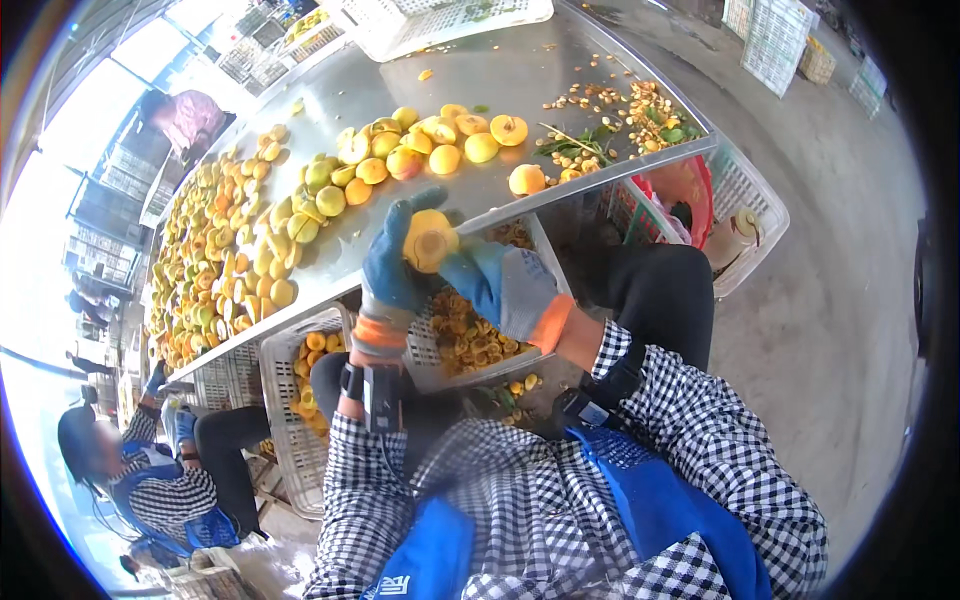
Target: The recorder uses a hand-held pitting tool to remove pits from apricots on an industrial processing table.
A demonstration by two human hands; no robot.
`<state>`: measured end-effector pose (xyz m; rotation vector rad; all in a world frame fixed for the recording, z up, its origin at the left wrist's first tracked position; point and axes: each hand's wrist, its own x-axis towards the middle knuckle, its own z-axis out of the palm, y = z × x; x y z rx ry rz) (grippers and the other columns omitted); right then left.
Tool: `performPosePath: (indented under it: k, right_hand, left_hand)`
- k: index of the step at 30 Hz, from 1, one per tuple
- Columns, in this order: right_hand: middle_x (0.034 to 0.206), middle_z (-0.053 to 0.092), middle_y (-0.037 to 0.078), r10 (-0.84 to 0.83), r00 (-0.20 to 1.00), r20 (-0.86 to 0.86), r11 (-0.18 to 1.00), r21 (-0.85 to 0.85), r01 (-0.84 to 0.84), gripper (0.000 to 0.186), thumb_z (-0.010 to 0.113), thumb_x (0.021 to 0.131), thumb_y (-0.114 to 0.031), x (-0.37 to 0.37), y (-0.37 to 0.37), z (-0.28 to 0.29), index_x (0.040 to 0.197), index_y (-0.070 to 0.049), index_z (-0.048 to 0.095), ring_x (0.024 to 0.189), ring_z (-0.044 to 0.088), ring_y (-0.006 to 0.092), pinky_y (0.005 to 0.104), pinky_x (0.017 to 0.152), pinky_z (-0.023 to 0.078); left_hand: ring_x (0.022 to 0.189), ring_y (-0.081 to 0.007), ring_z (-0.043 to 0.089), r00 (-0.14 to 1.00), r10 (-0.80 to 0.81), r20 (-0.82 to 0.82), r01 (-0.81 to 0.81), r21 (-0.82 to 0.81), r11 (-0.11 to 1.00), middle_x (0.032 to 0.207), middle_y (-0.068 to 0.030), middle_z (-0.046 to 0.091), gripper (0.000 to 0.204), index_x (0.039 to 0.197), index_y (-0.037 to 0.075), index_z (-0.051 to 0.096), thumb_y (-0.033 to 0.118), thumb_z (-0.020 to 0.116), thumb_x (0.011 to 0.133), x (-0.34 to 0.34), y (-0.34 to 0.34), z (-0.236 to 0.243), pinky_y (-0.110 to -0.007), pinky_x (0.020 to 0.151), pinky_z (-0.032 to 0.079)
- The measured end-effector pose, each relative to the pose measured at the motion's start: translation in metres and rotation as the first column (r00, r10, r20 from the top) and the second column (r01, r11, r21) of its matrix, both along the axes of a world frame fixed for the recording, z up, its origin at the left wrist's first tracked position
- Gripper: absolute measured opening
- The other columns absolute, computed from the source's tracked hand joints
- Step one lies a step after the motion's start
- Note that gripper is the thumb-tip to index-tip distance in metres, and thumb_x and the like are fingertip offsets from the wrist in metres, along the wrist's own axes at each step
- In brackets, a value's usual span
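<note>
My left hand (388, 265), in a blue-and-grey glove with an orange cuff, grips a yellow peach half (431, 242), its cut face turned up. My right hand (508, 290), gloved alike, is closed right beside the fruit; its fingertips are smeared and whatever they hold is hidden. Beyond my hands, a row of whole and cut peaches (445, 158) lies on the metal table (380, 230). Under my hands sits a white crate (541, 250) with brown-yellow scraps (470, 335) in it.
Peach halves (215, 260) are heaped on the table's left. Loose pits (650, 112) and leafy twigs lie at its right corner. A crate of peaches (275, 380) stands by my left knee; another crate (765, 215) holds a red basket. A co-worker (160, 480) sits at the left.
</note>
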<state>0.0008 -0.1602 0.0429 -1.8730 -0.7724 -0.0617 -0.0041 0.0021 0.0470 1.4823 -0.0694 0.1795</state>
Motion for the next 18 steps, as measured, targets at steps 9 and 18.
performPosePath:
  k: [9,18]
  right_hand:
    - [0.075,0.059,0.018,0.080,0.981,0.176,0.984,-0.171,-0.049,0.042,0.038,0.085,-0.043,-0.007,0.000,0.000,0.089,-0.006,0.057,0.073,0.056,0.0354,0.0439,0.064,0.044]
    - [0.069,0.060,0.016,0.312,0.930,-0.194,0.950,0.067,-0.305,0.044,0.042,0.085,-0.044,-0.014,0.019,-0.033,0.089,-0.004,0.059,0.072,0.060,0.0289,0.0364,0.065,0.045]
  left_hand:
    - [0.077,-0.0213,0.060,0.908,0.124,0.400,-0.379,0.655,0.654,0.084,-0.0099,0.061,0.023,0.089,0.004,0.057,0.004,0.059,0.066,-0.043,-0.025,0.029,-0.028,0.068,0.047]
    - [0.070,-0.0197,0.061,0.897,0.150,0.417,-0.427,0.723,0.543,0.075,-0.0063,0.062,0.023,0.085,0.007,0.058,0.013,0.064,0.063,-0.049,-0.013,0.015,-0.027,0.062,0.046]
